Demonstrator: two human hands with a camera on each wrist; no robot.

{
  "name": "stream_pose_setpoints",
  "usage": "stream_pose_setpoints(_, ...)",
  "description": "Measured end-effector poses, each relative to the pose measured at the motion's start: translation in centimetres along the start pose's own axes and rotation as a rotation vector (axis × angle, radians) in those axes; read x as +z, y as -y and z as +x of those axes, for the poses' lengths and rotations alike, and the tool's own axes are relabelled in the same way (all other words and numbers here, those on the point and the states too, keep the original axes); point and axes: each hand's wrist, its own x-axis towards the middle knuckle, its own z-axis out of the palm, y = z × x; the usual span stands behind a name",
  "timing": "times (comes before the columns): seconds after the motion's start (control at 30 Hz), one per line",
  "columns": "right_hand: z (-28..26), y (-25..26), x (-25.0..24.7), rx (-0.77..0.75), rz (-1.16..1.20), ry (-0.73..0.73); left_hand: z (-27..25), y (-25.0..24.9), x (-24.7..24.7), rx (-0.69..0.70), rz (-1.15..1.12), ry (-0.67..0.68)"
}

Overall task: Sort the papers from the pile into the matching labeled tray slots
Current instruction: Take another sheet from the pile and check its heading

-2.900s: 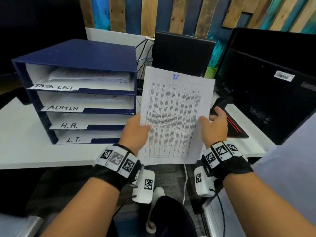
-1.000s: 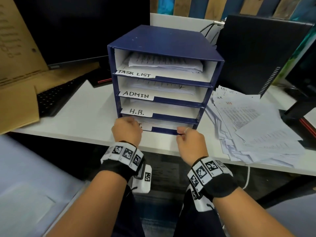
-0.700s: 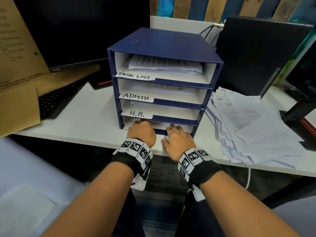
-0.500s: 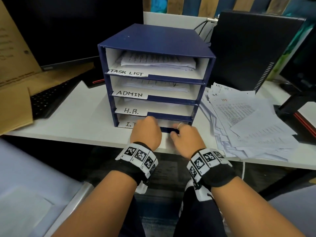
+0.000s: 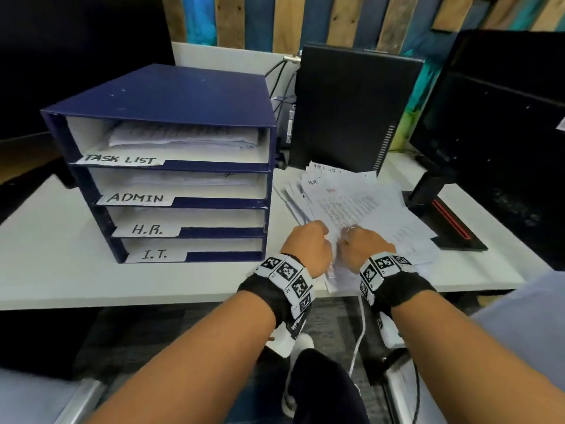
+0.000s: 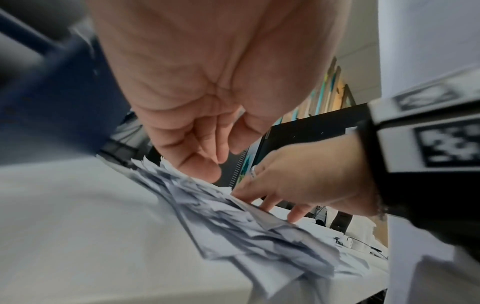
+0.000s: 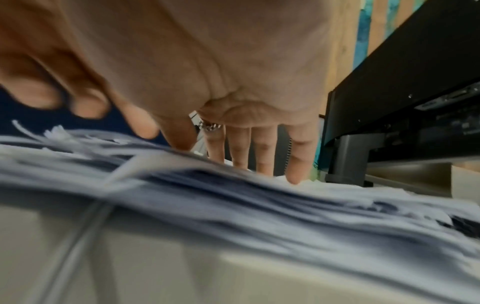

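A dark blue tray (image 5: 171, 96) stands on the white desk (image 5: 61, 270) with slots labelled TASK LIST, ADMIN, H.R. and I.T. (image 5: 154, 254) from top down. Right of it lies the loose pile of printed papers (image 5: 367, 203). Both hands are over the pile's near left part. My left hand (image 5: 318, 232) hovers with loosely curled fingers (image 6: 207, 156) just above the sheets (image 6: 246, 226), holding nothing. My right hand (image 5: 363, 240) reaches down with straight fingers (image 7: 246, 154) whose tips touch the top sheets (image 7: 259, 205).
A black computer case (image 5: 351, 111) stands behind the pile. A black monitor (image 5: 495, 133) on a stand with a red-striped base (image 5: 443, 221) is at the right. A white cable (image 5: 357, 332) hangs off the desk's front edge below my hands.
Both hands left the I.T. slot, where the sheet went in, and moved right to the paper pile. The view swung right with them.
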Motion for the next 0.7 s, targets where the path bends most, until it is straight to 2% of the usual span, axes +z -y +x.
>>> stream_pose_setpoints(0.07,0.3,-0.6,-0.1,-0.005,-0.085,-0.028,1.6,-0.9,0.7,-0.024,0.007,0.057)
stream_pose_setpoints(0.17,0.7,-1.3,-0.4,-0.011,-0.077,-0.103,3.5,-1.7,1.4,-0.073,0.039,0.112)
stream_pose_setpoints(0.3,2.0,-3.5,-0.3,-0.052,0.045,0.051,5.6,-2.6,1.5,-0.16,0.083,0.117)
stream_pose_setpoints(0.37,2.6,-4.0,-0.5,-0.089,0.074,0.097,6.9,-2.9,1.3,-0.218,0.019,0.121)
stream_pose_setpoints(0.47,3.4,-4.1,-0.8,-0.062,-0.04,0.138,8.5,-3.6,0.7,-0.286,-0.064,0.113)
stream_pose_setpoints(0.53,4.3,-4.4,-0.8,-0.047,-0.101,0.149,9.4,-4.2,0.5,-0.285,-0.092,0.109)
stream_pose_setpoints(0.7,4.8,-4.6,-1.5,-0.182,-0.01,0.161,11.0,-4.5,0.6,-0.326,-0.111,0.123)
